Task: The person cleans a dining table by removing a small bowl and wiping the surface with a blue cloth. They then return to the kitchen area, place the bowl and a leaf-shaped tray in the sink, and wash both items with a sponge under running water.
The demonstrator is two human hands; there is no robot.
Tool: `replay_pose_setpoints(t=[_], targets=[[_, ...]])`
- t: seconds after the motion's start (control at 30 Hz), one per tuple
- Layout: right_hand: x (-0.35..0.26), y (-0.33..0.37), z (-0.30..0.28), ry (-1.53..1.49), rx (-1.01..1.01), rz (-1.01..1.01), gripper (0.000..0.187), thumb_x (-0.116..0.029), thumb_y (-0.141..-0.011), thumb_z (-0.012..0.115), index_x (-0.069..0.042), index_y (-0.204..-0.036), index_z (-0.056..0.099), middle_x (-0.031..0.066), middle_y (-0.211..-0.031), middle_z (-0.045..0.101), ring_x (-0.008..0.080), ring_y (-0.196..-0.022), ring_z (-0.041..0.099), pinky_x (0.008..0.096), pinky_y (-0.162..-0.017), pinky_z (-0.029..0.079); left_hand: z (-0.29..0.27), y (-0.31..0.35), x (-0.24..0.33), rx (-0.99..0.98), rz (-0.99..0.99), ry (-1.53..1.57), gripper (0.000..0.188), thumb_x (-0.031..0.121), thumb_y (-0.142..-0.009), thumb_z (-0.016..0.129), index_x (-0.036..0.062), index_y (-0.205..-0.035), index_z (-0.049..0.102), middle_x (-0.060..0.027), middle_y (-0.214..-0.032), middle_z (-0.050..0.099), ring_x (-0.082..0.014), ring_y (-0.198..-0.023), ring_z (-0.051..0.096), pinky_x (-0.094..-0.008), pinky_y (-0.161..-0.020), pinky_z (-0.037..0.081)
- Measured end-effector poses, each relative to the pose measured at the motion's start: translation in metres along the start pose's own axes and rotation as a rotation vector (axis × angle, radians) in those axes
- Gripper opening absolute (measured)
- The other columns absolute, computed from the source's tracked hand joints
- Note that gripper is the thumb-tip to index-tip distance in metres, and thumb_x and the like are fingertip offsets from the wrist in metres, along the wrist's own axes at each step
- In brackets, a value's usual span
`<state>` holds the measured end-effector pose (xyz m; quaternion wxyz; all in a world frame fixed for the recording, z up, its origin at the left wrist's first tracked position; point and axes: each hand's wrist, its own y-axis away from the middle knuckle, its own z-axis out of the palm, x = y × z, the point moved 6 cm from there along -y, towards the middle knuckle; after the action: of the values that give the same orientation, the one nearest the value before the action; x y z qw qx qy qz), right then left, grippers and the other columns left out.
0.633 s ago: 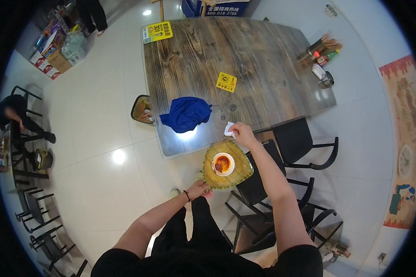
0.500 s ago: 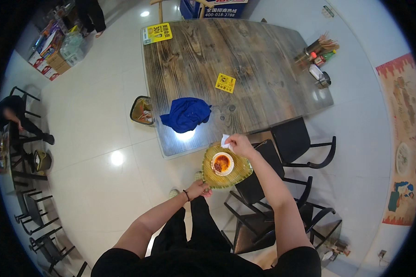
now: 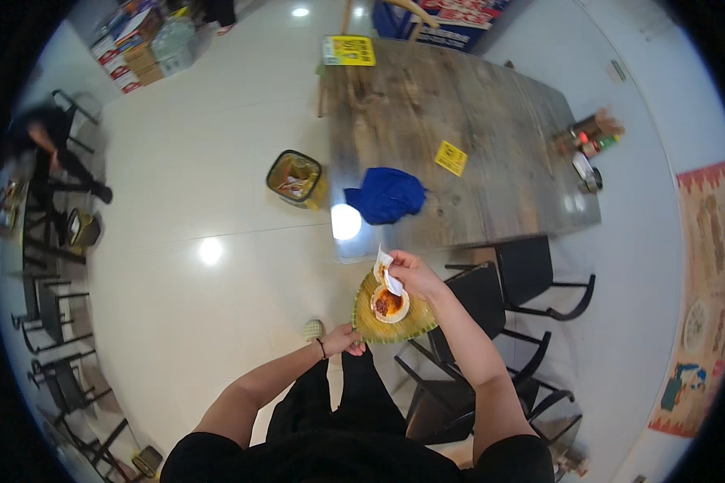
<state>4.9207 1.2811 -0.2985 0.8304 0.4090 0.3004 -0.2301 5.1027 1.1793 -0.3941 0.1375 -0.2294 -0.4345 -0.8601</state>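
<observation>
My left hand [image 3: 345, 340] grips the near left rim of a yellow-green plate [image 3: 415, 322], which is held in the air by the table's front edge. On this plate rests a small white bowl [image 3: 405, 308] with red-orange sauce inside. Above the plate's far side, my right hand [image 3: 412, 274] pinches a crumpled white tissue [image 3: 383, 262] with an orange stain on it. The tissue hangs over the bowl's far edge; whether it touches the bowl I cannot tell. A bunched blue cloth [image 3: 391, 196] lies on the wooden table [image 3: 491, 193] beyond.
A lined bin [image 3: 296, 177] with waste inside stands left of the table. Black chairs [image 3: 469, 302] crowd the right side. Condiments and a chopstick holder [image 3: 592, 129] stand at the table's right edge. A person [image 3: 48, 133] sits at the far left.
The table, cloth and bin have shifted right in view as I moved left. My right hand has turned the tissue, and its orange stain now shows. My left hand still holds the plate.
</observation>
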Motion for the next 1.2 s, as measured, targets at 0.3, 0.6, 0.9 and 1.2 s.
replay_pose_setpoints(t=[0.3,0.6,0.9,1.2], targets=[[-0.018,-0.168,0.099,-0.404,-0.010,-0.093,0.026,0.004,-0.080,0.042,-0.001,-0.105,0.047,0.0110,-0.100,0.054,0.0222,-0.094,0.054,0.0331,-0.082,0.044,-0.063,0.058,-0.055,0.109,0.110,0.129,0.024,0.017,-0.087,0.041,-0.0034,-0.096,0.047,-0.0110,-0.076,0.058,-0.0155,-0.063,0.059,-0.0259,-0.059,0.051],[0.024,-0.346,0.070,-0.283,0.298,-0.198,0.028,0.006,-0.075,0.045,-0.002,-0.102,0.047,0.0088,-0.089,0.055,0.0206,-0.080,0.055,0.0316,-0.072,0.046,-0.122,0.107,-0.083,0.295,0.184,0.236,0.025,0.020,-0.088,0.039,-0.0011,-0.099,0.047,-0.0094,-0.078,0.058,-0.0154,-0.066,0.059,-0.0257,-0.064,0.051],[0.044,-0.434,0.009,-0.184,0.537,-0.183,0.043,0.008,-0.076,0.045,-0.010,-0.115,0.042,0.0062,-0.103,0.047,0.0171,-0.081,0.051,0.0300,-0.070,0.043,-0.153,0.119,-0.091,0.426,0.302,0.379,0.023,0.018,-0.088,0.039,-0.0017,-0.097,0.047,-0.0100,-0.080,0.057,-0.0177,-0.073,0.058,-0.0299,-0.070,0.049],[-0.008,-0.344,0.088,-0.037,0.228,-0.174,0.034,-0.007,-0.080,0.049,-0.005,-0.114,0.041,0.0062,-0.088,0.051,0.0166,-0.076,0.053,0.0284,-0.068,0.045,-0.139,0.141,-0.065,0.461,0.361,0.432,0.022,0.019,-0.087,0.041,-0.0005,-0.091,0.049,-0.0104,-0.079,0.057,-0.0184,-0.071,0.056,-0.0327,-0.071,0.047]])
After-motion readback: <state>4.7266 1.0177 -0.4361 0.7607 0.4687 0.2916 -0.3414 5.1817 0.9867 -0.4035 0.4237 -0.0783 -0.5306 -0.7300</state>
